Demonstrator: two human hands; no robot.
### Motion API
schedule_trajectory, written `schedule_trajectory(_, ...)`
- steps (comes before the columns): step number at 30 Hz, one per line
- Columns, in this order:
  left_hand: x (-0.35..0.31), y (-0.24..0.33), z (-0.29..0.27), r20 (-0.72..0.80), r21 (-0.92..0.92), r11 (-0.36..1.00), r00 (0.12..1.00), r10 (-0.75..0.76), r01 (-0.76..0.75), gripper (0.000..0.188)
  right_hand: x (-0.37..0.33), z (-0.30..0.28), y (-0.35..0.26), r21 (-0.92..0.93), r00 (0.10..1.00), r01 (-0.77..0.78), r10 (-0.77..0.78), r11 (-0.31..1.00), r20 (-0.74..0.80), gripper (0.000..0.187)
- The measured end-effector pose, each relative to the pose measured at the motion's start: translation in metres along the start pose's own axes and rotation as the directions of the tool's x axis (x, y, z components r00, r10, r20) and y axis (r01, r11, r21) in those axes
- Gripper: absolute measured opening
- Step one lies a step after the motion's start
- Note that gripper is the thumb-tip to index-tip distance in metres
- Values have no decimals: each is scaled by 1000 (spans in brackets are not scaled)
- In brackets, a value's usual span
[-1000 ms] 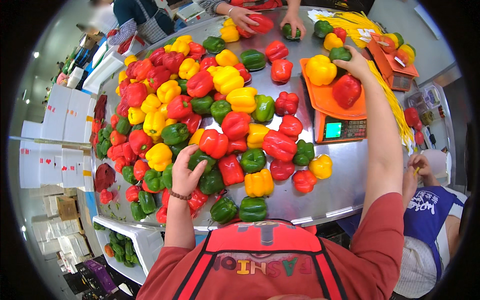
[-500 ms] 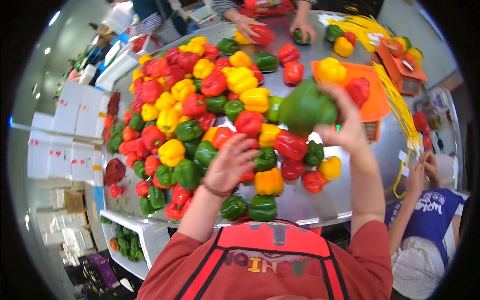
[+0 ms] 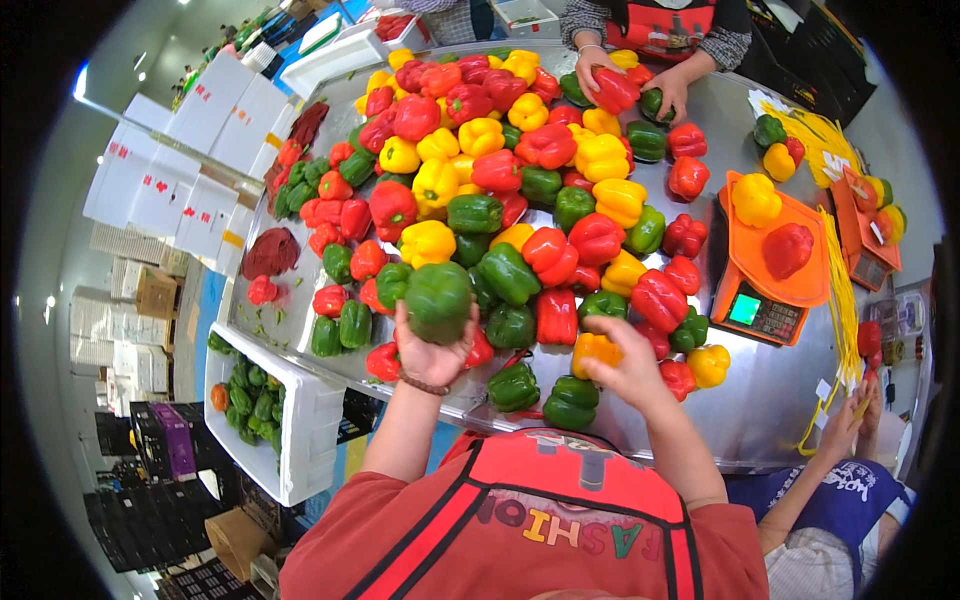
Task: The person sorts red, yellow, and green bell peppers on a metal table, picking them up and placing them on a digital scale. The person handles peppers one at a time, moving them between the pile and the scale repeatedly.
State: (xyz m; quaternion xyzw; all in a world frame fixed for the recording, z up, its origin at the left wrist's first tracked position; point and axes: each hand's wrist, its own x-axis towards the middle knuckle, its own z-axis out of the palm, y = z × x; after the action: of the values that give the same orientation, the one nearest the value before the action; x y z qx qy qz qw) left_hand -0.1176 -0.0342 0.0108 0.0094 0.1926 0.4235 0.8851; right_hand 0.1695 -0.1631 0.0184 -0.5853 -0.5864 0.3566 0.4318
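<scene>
In my left hand point(image 3: 437, 352) rests a large green bell pepper point(image 3: 438, 300), the fingers cupped round it from below, above the near left part of the pepper heap. My right hand point(image 3: 632, 368) is at the heap's near edge, its fingers apart. Just beyond those fingers lies a yellow bell pepper point(image 3: 594, 352); whether they touch it I cannot tell. An orange scale point(image 3: 742, 250) to the right carries a yellow pepper point(image 3: 756, 200) and a red pepper point(image 3: 788, 251). Two green peppers point(image 3: 571, 403) lie near the table's front edge.
Red, yellow and green peppers cover much of the metal table point(image 3: 650, 425). Across it, a person's hands point(image 3: 668, 95) handle peppers; another person's hands point(image 3: 850, 420) are at the right. Yellow ties point(image 3: 846, 300) lie beside a second scale point(image 3: 866, 225). A white foam box point(image 3: 312, 430) holds green peppers at left.
The large green pepper has passed from my right hand to my left, moving left away from the scale. My right hand has come down to the near edge. The view has shifted left.
</scene>
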Motion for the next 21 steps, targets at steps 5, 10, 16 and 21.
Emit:
schedule_trajectory(5,-33,26,-13,-55,-174,959,975,217,-223,73,-12,69,-9,-321,894,289,-134,902,427,68)
schedule_trajectory(10,-62,26,-30,-48,-223,940,966,254,-258,72,-18,117,-2,-557,822,526,-217,643,526,69)
schedule_trajectory(16,-88,24,-52,-84,-229,933,960,266,-278,66,6,121,0,-584,825,506,-158,635,543,68)
schedule_trajectory(21,-89,18,-57,-81,-177,954,969,232,-243,67,16,81,-12,-208,980,147,-113,967,166,74)
